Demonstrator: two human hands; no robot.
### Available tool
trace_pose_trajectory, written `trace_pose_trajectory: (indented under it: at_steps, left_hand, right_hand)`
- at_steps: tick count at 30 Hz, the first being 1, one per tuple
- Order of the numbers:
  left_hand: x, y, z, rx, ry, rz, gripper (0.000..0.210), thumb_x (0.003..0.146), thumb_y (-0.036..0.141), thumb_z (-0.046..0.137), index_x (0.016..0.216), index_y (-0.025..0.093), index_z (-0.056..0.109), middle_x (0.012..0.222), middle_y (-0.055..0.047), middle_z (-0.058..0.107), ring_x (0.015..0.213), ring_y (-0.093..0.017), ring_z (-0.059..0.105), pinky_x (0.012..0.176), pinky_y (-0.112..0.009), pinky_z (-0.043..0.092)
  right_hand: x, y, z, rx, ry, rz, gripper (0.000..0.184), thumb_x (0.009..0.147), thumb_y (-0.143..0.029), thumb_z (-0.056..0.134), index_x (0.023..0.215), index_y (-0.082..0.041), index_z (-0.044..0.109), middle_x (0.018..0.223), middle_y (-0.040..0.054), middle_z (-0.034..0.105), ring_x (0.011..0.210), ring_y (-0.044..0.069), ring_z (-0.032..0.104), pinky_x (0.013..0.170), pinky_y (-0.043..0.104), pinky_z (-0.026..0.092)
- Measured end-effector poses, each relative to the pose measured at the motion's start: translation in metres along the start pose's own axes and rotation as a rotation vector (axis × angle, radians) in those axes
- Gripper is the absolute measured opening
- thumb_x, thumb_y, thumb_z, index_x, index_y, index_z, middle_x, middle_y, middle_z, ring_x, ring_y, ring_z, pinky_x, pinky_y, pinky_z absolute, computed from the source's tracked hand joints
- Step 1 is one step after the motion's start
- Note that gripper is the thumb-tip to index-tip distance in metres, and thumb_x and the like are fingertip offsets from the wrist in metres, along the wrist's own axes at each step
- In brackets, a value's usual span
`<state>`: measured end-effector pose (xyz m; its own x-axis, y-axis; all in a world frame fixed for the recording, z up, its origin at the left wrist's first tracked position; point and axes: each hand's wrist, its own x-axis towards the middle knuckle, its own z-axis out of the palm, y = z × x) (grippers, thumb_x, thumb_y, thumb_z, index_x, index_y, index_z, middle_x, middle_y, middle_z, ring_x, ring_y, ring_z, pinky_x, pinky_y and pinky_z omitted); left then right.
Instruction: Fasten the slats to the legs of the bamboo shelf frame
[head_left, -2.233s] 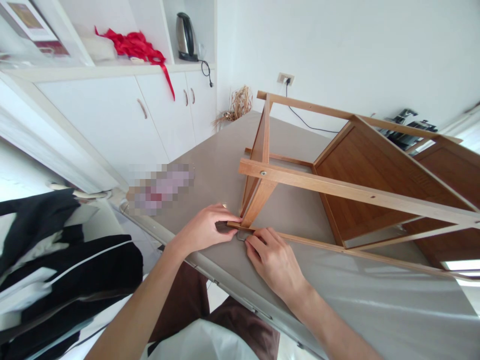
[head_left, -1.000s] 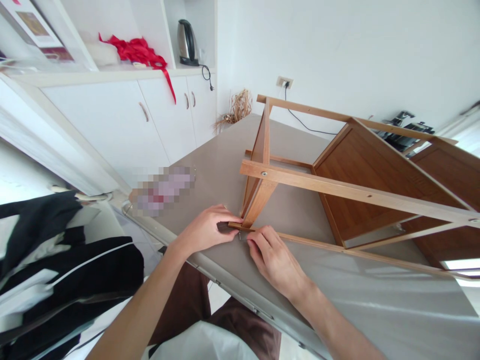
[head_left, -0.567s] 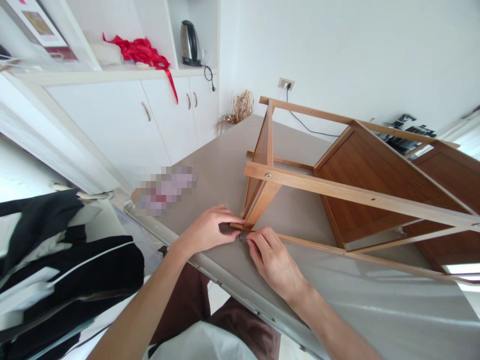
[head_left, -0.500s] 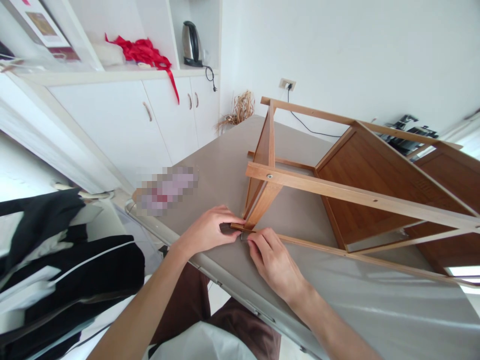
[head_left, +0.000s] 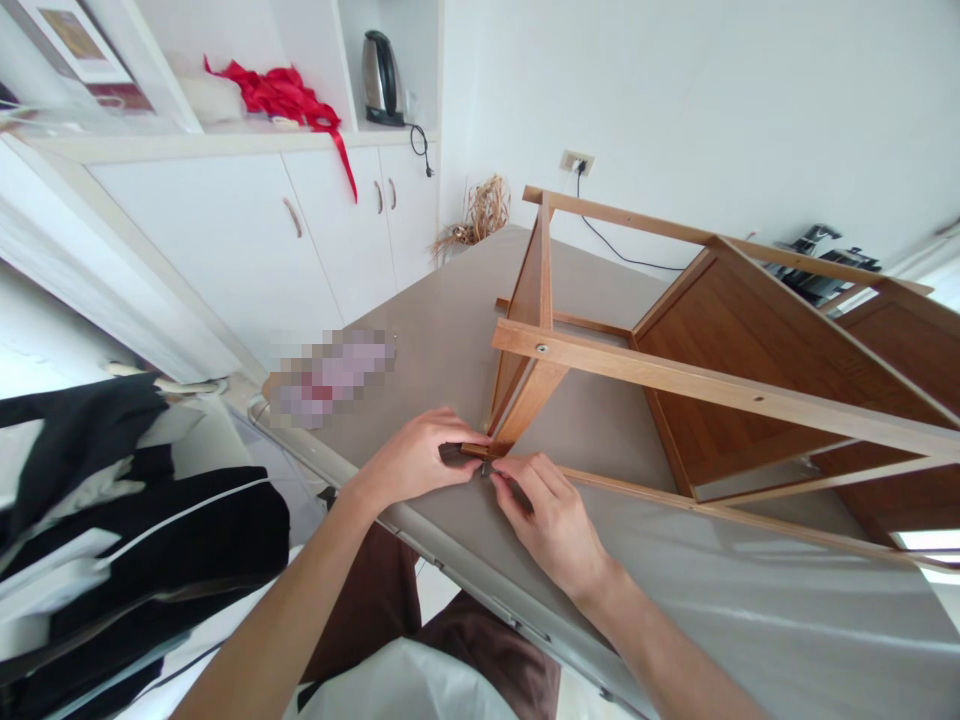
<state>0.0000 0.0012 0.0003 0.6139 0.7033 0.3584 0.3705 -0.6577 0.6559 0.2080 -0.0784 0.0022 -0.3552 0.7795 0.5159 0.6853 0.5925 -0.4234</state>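
A wooden shelf frame (head_left: 645,375) lies on its side on the grey tabletop (head_left: 442,350). At its near left corner, the thumb and fingers of my left hand (head_left: 412,460) are closed round the end of the lower wooden rail (head_left: 475,450). Close beside it, my right hand (head_left: 547,505) pinches a small metal piece (head_left: 486,467) against the joint. My fingertips partly cover this piece, so whether it is a screw or a tool cannot be made out.
A blurred-out pinkish item (head_left: 334,375) lies at the table's left edge. Black clothing (head_left: 187,560) is at the lower left. White cabinets (head_left: 225,225) with a kettle (head_left: 382,80) and red ribbon (head_left: 289,98) stand behind. Dried stalks (head_left: 486,208) are beyond the table's far corner.
My right fingertips have shifted slightly at the joint, and more of the small metal piece shows. My left hand keeps its hold on the rail end. The view has tilted slightly.
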Motion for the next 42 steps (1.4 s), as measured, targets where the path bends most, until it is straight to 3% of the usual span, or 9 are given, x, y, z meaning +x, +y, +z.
trace_pose_trajectory:
  at_steps: [8,20,26,37,42]
  left_hand:
    - [0.0,0.001,0.0,0.023,0.012,0.009,0.026,0.081,0.017,0.068,0.105,0.025,0.075,0.091,-0.002,0.075,0.084,-0.018,0.065,0.081,-0.031,0.052]
    - [0.002,0.005,-0.001,0.022,0.004,-0.005,0.023,0.084,0.019,0.067,0.105,0.025,0.075,0.09,-0.003,0.075,0.085,-0.017,0.064,0.081,-0.03,0.052]
    - [0.001,0.003,0.001,0.028,0.017,-0.003,0.021,0.084,0.019,0.067,0.103,0.023,0.075,0.089,-0.003,0.075,0.084,-0.018,0.064,0.08,-0.031,0.052]
    - [0.001,0.004,0.001,0.032,0.013,-0.021,0.021,0.085,0.02,0.067,0.104,0.023,0.075,0.09,-0.003,0.074,0.085,-0.018,0.064,0.081,-0.03,0.052]
    - [0.001,0.003,0.001,0.035,0.006,-0.029,0.022,0.085,0.019,0.067,0.104,0.024,0.075,0.091,-0.003,0.074,0.085,-0.017,0.063,0.082,-0.03,0.051]
  right_hand:
    - [-0.003,0.001,-0.003,-0.097,-0.065,-0.031,0.017,0.099,-0.014,0.049,0.111,-0.021,0.06,0.099,0.0054,0.067,0.091,0.017,0.063,0.088,0.033,0.053]
    - [-0.004,0.005,-0.01,-0.294,-0.106,-0.005,0.013,0.1,-0.019,0.05,0.097,-0.021,0.063,0.087,0.0037,0.065,0.08,0.016,0.06,0.076,0.029,0.048]
    - [-0.005,0.004,-0.012,-0.319,-0.193,0.007,0.018,0.098,-0.019,0.053,0.084,-0.021,0.064,0.083,0.0033,0.062,0.078,0.016,0.057,0.07,0.028,0.046]
    - [-0.004,0.002,-0.011,-0.296,-0.23,0.033,0.015,0.096,-0.014,0.051,0.092,-0.019,0.065,0.093,0.0063,0.062,0.086,0.019,0.056,0.078,0.032,0.05]
    - [-0.004,0.002,-0.013,-0.301,-0.22,0.013,0.016,0.097,-0.017,0.051,0.09,-0.02,0.065,0.087,0.0049,0.063,0.081,0.019,0.056,0.075,0.032,0.046]
